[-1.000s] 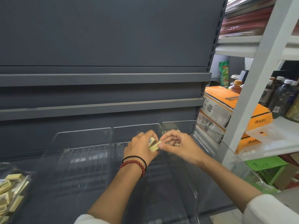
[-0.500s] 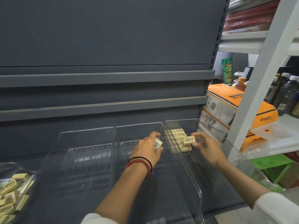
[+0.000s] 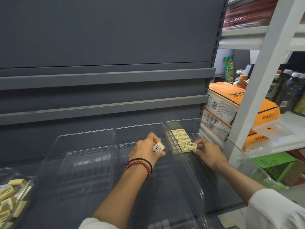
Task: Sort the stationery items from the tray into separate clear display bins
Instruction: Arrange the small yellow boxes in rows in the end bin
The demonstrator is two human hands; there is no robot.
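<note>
**Both hands on erasers, far end of the bins**

Your left hand [image 3: 146, 149] is over the far end of the middle bin [image 3: 140, 125]. Its fingers and thumb are curled round one eraser [image 3: 158, 147], barcode side up. There's a red bead bracelet [image 3: 140, 166] and a black band on that wrist.

Your right hand [image 3: 208, 153] is inside the right bin [image 3: 200, 192]. Thumb and forefinger pinch a second eraser [image 3: 190, 145] by its right end. It sits tilted at the near end of the row of erasers [image 3: 180, 138], touching it. That row runs along the bin's left wall up to the far left corner.

The left bin [image 3: 82, 134] stands just beside the middle one on the grey shelf [image 3: 99, 204]. The tray [image 3: 24, 194] is at the shelf's near left edge, with loose erasers [image 3: 6, 192] piled in it.

Right of the shelf is a white rack [image 3: 257, 83] with orange boxes [image 3: 231, 103] and bottles [image 3: 290, 90].
</note>
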